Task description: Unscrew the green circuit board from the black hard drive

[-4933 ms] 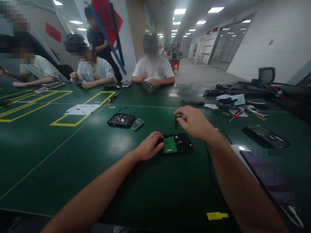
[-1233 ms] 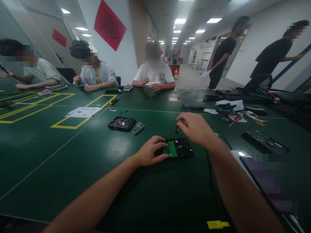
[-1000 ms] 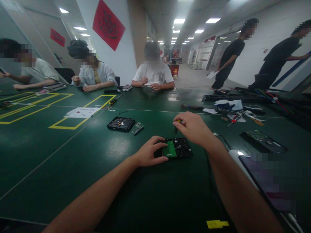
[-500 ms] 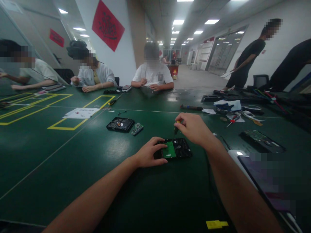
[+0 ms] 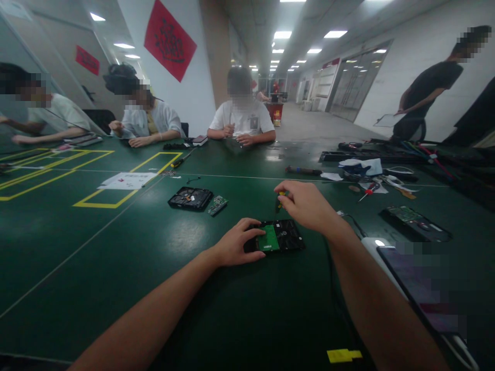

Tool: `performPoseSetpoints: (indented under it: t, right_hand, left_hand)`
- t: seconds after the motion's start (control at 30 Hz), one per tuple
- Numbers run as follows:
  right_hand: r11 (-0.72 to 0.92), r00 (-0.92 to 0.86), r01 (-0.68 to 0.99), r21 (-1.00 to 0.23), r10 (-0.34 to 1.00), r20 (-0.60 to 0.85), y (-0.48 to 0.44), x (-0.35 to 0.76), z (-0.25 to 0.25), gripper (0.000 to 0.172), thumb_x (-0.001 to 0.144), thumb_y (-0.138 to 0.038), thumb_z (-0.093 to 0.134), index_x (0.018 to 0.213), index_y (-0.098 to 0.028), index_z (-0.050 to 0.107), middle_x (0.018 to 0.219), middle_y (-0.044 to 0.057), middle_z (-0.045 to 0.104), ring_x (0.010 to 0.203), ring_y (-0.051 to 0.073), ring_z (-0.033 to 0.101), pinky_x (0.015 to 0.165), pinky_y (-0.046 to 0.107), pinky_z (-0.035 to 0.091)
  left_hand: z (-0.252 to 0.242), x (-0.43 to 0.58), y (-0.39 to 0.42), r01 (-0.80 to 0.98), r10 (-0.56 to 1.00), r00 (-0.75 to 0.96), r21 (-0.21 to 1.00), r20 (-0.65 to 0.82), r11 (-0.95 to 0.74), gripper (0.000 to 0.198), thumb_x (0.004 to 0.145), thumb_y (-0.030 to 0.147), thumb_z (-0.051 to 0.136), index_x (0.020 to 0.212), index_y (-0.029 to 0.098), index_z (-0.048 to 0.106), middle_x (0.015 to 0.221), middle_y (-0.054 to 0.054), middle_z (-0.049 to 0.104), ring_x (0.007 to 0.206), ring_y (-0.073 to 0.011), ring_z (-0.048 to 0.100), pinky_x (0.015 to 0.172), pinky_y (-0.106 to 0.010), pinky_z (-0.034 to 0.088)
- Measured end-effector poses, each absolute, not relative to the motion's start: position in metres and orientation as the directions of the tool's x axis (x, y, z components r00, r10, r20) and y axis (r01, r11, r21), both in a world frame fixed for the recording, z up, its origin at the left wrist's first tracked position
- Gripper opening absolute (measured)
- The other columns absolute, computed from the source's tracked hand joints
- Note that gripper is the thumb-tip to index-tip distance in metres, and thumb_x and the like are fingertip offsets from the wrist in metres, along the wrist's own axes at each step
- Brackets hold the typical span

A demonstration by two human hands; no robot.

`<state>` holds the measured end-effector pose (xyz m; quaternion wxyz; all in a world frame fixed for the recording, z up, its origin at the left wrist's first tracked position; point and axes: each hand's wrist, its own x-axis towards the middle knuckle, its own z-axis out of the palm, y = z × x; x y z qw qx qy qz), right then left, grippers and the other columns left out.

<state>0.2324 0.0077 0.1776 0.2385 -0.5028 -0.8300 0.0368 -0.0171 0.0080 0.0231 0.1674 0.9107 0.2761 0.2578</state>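
A black hard drive [image 5: 288, 237] with a green circuit board [image 5: 268, 240] on top lies flat on the green table [image 5: 116, 257] in front of me. My left hand [image 5: 235, 243] grips the drive's left end, fingers curled round its edge. My right hand [image 5: 305, 203] hovers just above the drive's far side, fingers pinched round a small screwdriver [image 5: 278, 200] with a yellow and black handle, held upright with its tip down toward the drive.
A second opened drive [image 5: 190, 198] and a loose circuit board [image 5: 217, 204] lie further left. Another drive [image 5: 413, 222], tools and cables sit at the right. A dark screen [image 5: 429, 288] lies near my right arm. Three people sit at the table's far side; others stand at the right.
My hands have stayed on the drive and screwdriver, with only slight shifts of the right hand. The standing people at the right have walked further right.
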Motion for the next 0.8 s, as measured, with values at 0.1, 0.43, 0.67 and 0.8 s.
performPoseSetpoints:
  t: [0.1, 0.43, 0.67, 0.8]
  right_hand:
    - [0.493, -0.382, 0.822, -0.285, 0.848, 0.367, 0.0068, 0.2298, 0.1781, 0.015, 0.097, -0.017, 0.061, 0.104, -0.017, 0.075, 0.099, 0.009, 0.077, 0.084, 0.021, 0.067, 0.084, 0.036, 0.048]
    - [0.435, -0.319, 0.857, -0.278, 0.870, 0.377, 0.0089, 0.2317, 0.1757, 0.009, 0.096, -0.028, 0.072, 0.097, -0.018, 0.071, 0.098, 0.008, 0.076, 0.091, 0.024, 0.068, 0.081, 0.035, 0.046]
    - [0.454, -0.338, 0.853, -0.256, 0.856, 0.391, 0.0097, 0.2337, 0.1756, 0.007, 0.095, -0.027, 0.073, 0.096, -0.020, 0.073, 0.095, 0.007, 0.075, 0.086, 0.022, 0.067, 0.079, 0.034, 0.045]
    - [0.502, -0.383, 0.815, -0.290, 0.841, 0.381, 0.0104, 0.2353, 0.1758, 0.015, 0.094, -0.014, 0.065, 0.103, -0.019, 0.076, 0.103, 0.008, 0.076, 0.081, 0.019, 0.066, 0.081, 0.034, 0.047]
  left_hand:
    - [0.0237, -0.0168, 0.0088, 0.398, 0.568, 0.723, 0.436, 0.392, -0.807, 0.062, 0.090, 0.049, 0.081, 0.144, 0.026, 0.061, 0.149, -0.016, 0.055, 0.139, -0.0351, 0.052, 0.115, -0.057, 0.048]
    - [0.0200, -0.0166, 0.0132, 0.371, 0.541, 0.734, 0.424, 0.410, -0.826, 0.062, 0.090, 0.052, 0.080, 0.143, 0.025, 0.061, 0.143, -0.013, 0.063, 0.139, -0.0347, 0.052, 0.116, -0.058, 0.047]
    - [0.0244, -0.0163, 0.0113, 0.361, 0.534, 0.735, 0.425, 0.418, -0.830, 0.060, 0.091, 0.052, 0.079, 0.142, 0.025, 0.062, 0.143, -0.013, 0.063, 0.138, -0.0341, 0.053, 0.115, -0.057, 0.048]
    - [0.0228, -0.0164, 0.0115, 0.373, 0.542, 0.735, 0.425, 0.407, -0.825, 0.060, 0.090, 0.053, 0.079, 0.141, 0.025, 0.063, 0.144, -0.013, 0.062, 0.138, -0.0346, 0.053, 0.115, -0.058, 0.048]
